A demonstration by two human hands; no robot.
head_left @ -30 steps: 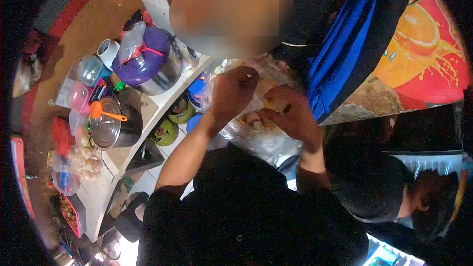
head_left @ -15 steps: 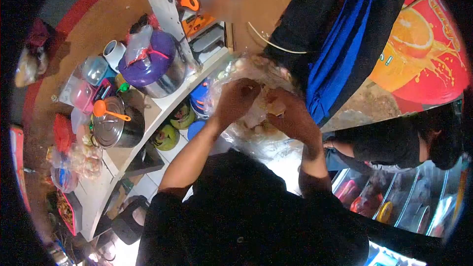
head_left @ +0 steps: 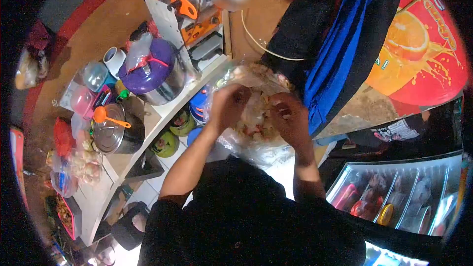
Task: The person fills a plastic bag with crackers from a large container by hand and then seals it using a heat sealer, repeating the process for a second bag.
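Note:
A large clear plastic bag (head_left: 256,150) lies wide in front of me, with small pale and reddish pieces in it that are too blurred to name. My left hand (head_left: 229,108) is at the bag's left side, its fingers curled closed on the plastic. Over the right half of the bag is my right hand (head_left: 291,118), fingers bent and pressed together. What it holds, if anything, is too dark and small to make out.
At left, a white counter holds a steel pot with a purple lid (head_left: 150,66), a lidded pot (head_left: 116,135) and an orange ladle (head_left: 111,117). Green gas cylinders (head_left: 165,140) stand below. A blue cloth (head_left: 335,49) hangs at right, above a lit display fridge (head_left: 394,192).
My right hand has shifted slightly right and down, and the pale piece at its fingertips no longer shows. The person at right has moved back, uncovering more of the fridge.

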